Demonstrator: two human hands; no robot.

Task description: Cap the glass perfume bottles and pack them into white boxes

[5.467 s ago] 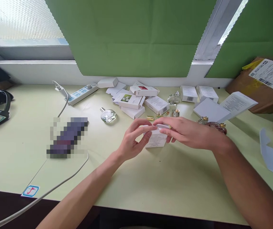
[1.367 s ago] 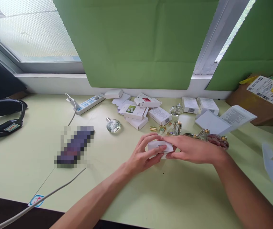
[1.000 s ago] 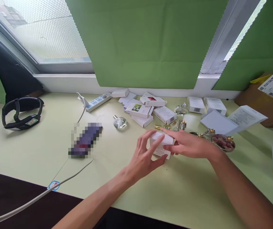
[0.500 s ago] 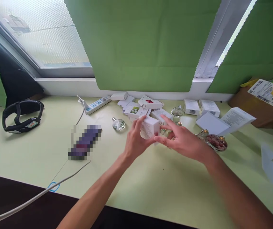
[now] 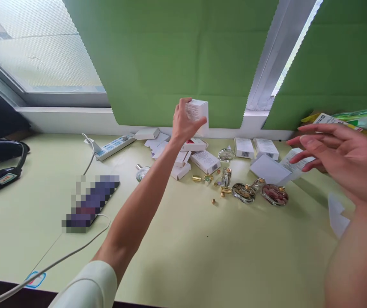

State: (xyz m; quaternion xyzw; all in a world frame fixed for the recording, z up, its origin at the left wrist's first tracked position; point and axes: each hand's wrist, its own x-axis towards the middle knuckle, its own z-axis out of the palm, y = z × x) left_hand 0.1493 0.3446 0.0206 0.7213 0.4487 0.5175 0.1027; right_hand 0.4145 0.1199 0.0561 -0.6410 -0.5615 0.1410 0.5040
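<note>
A small white carton (image 5: 199, 112) with fine print is gripped in my left hand (image 5: 185, 122), held up over the heap of boxes near the windowsill. My right hand (image 5: 334, 156) is in the air at the right with its fingers apart and nothing in it. Below and between the hands lie glass perfume bottles, among them a pink one (image 5: 275, 194) and a gold-toned one (image 5: 243, 192). Beside them are several small gold caps (image 5: 226, 190). Another perfume bottle (image 5: 142, 172) is partly hidden behind my left forearm.
White cartons (image 5: 206, 161) are piled at the back, and two more boxes (image 5: 266, 149) stand to their right. A power strip (image 5: 115, 147), a pixelated phone (image 5: 91, 203) with a white cable, and a black headset (image 5: 0, 164) are on the left. Opened white cardboard (image 5: 270, 169) lies at the right.
My left hand has lifted the carton up and away toward the window. My right hand has let go of it and moved far right. The view has shifted slightly right.
</note>
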